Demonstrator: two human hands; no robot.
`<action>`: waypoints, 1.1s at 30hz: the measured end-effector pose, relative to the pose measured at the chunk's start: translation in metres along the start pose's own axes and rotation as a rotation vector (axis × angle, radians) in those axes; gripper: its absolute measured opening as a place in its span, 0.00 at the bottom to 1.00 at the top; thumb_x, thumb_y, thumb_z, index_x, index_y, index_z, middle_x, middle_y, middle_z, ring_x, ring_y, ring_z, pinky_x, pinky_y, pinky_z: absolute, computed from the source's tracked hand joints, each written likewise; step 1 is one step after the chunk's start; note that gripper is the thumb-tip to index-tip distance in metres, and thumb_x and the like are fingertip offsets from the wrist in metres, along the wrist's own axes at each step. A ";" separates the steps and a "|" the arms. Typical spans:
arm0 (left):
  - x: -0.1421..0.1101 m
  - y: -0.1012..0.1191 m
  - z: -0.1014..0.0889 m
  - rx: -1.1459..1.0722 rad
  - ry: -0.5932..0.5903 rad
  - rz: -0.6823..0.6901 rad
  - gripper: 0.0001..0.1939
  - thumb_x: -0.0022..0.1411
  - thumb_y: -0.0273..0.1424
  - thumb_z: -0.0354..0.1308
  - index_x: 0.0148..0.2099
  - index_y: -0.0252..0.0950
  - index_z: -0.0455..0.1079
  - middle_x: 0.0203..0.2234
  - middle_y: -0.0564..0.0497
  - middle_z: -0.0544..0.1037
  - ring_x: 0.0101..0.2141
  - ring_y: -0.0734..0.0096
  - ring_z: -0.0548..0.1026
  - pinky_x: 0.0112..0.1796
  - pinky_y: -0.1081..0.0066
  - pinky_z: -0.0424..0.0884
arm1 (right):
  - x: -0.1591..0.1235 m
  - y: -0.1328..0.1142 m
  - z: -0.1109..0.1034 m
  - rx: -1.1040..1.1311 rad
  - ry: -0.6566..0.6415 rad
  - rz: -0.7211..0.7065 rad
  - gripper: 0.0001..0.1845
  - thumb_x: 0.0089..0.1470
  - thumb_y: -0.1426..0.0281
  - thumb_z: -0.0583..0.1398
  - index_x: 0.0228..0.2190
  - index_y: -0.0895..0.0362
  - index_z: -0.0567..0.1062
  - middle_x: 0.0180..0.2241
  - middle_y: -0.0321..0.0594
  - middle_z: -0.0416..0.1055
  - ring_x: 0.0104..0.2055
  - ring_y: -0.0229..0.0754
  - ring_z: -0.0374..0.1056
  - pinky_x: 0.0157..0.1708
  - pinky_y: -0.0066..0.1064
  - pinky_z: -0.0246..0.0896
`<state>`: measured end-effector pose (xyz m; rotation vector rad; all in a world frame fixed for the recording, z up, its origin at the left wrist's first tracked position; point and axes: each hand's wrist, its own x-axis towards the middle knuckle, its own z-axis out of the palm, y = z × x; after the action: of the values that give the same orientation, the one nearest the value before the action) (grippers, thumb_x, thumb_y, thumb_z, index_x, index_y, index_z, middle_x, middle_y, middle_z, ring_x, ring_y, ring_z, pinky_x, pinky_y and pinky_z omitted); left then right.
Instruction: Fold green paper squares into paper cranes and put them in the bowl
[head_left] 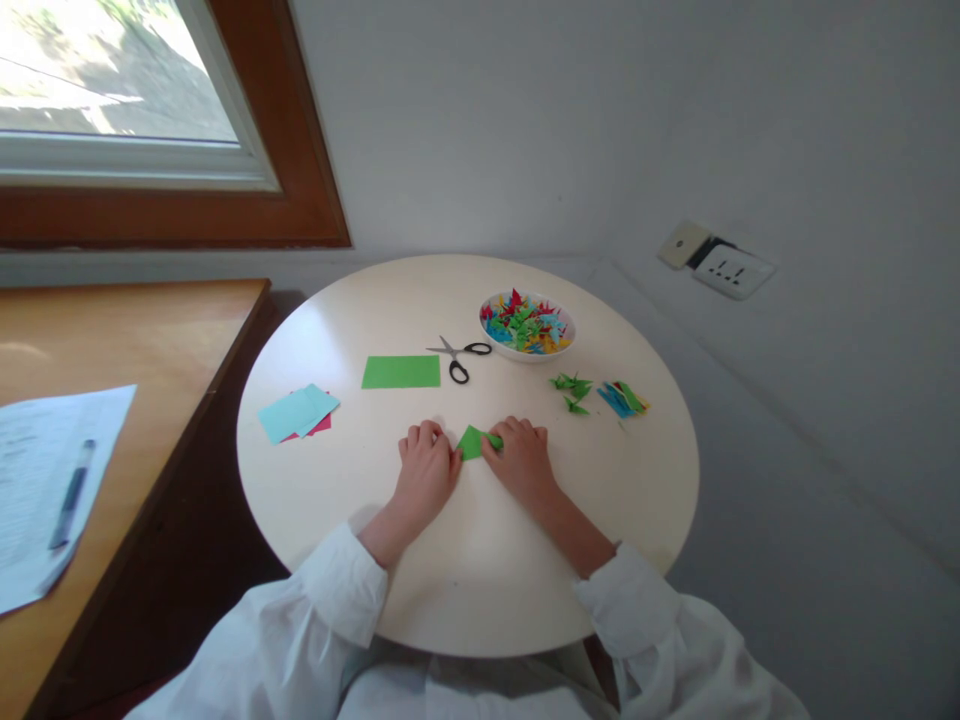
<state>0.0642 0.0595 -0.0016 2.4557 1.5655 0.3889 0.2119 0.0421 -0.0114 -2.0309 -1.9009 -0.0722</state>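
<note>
Sleeves (343, 585), folded green paper (470, 443), pointing fwd

No legible text, label, brand, number or sign recorded. Printed sheet (56, 480) at left: lines of print present, characters too blurred to read (pen (73, 495) lying across it). Wall socket plate (733, 270) and adjacent beige plate (684, 244): no readable marking.
</note>
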 end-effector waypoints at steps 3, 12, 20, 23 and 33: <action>0.000 0.001 0.000 0.007 -0.003 -0.013 0.08 0.61 0.31 0.49 0.36 0.31 0.66 0.38 0.43 0.64 0.41 0.59 0.61 0.40 0.59 0.60 | 0.000 0.000 0.000 -0.001 0.003 -0.002 0.09 0.53 0.68 0.55 0.25 0.57 0.71 0.29 0.38 0.71 0.35 0.41 0.62 0.35 0.33 0.41; -0.002 0.000 0.000 0.024 -0.006 0.092 0.23 0.59 0.23 0.46 0.55 0.49 0.61 0.46 0.45 0.61 0.44 0.59 0.60 0.42 0.61 0.57 | 0.000 0.000 -0.001 -0.014 -0.032 0.011 0.09 0.52 0.68 0.55 0.24 0.58 0.71 0.29 0.39 0.71 0.35 0.41 0.61 0.33 0.33 0.41; -0.003 -0.001 0.001 0.063 0.004 0.124 0.24 0.59 0.23 0.46 0.54 0.50 0.63 0.49 0.43 0.59 0.46 0.56 0.59 0.44 0.59 0.57 | -0.001 0.000 0.001 -0.032 -0.006 -0.001 0.09 0.53 0.68 0.55 0.25 0.58 0.71 0.29 0.38 0.71 0.35 0.41 0.61 0.34 0.33 0.41; -0.003 0.000 0.001 0.060 0.009 0.118 0.24 0.59 0.23 0.46 0.54 0.50 0.64 0.49 0.43 0.60 0.46 0.56 0.59 0.44 0.58 0.57 | -0.001 0.000 0.001 -0.035 0.000 -0.003 0.08 0.53 0.68 0.55 0.25 0.57 0.71 0.29 0.38 0.71 0.35 0.42 0.62 0.34 0.34 0.41; -0.004 -0.001 0.001 0.057 0.023 0.113 0.23 0.58 0.24 0.47 0.54 0.50 0.65 0.49 0.42 0.61 0.46 0.55 0.59 0.44 0.58 0.56 | -0.003 0.000 -0.001 -0.042 0.012 0.011 0.08 0.52 0.67 0.56 0.25 0.57 0.71 0.29 0.37 0.71 0.35 0.42 0.62 0.35 0.34 0.41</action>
<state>0.0624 0.0563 -0.0030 2.5999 1.4700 0.3981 0.2115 0.0392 -0.0111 -2.0628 -1.8960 -0.1225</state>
